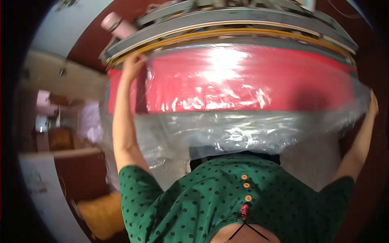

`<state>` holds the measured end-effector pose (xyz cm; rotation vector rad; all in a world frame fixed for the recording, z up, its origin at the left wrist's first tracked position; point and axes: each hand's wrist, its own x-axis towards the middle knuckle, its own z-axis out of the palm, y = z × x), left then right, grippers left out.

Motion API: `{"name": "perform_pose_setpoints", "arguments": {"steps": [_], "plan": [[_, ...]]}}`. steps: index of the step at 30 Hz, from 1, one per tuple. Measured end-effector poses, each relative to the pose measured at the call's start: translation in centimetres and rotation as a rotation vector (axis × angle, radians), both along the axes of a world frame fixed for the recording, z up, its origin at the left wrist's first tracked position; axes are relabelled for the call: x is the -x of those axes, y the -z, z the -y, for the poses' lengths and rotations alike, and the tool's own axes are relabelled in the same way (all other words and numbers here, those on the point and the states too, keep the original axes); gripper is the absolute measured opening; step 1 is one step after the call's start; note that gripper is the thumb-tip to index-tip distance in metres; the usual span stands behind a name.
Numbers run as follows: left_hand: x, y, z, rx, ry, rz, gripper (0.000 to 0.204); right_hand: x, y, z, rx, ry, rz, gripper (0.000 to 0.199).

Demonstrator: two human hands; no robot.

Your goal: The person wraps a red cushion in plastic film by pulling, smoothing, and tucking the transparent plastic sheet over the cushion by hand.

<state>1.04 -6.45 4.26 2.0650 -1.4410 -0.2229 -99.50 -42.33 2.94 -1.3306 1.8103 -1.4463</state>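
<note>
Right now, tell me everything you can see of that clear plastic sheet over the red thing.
The clear plastic sheet is thin, glossy and crinkled, with bright glare near its top. It drapes over a wide red bulk under a grey layered edge and hangs loose below, looking whitish there. The left hand grips its upper left corner; the right hand holds its right edge. Its lower hem hangs just above the person's green dotted garment.

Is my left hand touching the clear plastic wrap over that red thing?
Touching: the head view shows the left hand gripping the clear plastic wrap at its upper corner.
</note>
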Motion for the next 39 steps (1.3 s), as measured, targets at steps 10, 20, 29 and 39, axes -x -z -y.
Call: {"name": "perform_pose_setpoints", "arguments": {"steps": [10,20,29,39], "plan": [[-8.9,5.4,-4.9,0.394,-0.667,0.018,0.029,-25.7,6.6,6.3,0.303,0.078,-0.283,0.028],[-10.7,6.9,-1.2,0.643,-0.469,-0.18,0.026,-27.3,5.8,8.0,0.307,0.232,-0.097,0.014],[-8.3,5.0,-1.5,0.65,-0.496,-0.296,0.023,-26.9,4.8,7.7,0.419,0.102,0.303,0.011],[-1.9,-1.2,-6.3,0.359,-0.107,-0.395,0.006,-25.6,-1.6,-2.4,0.151,-0.091,-0.445,0.036]]}}
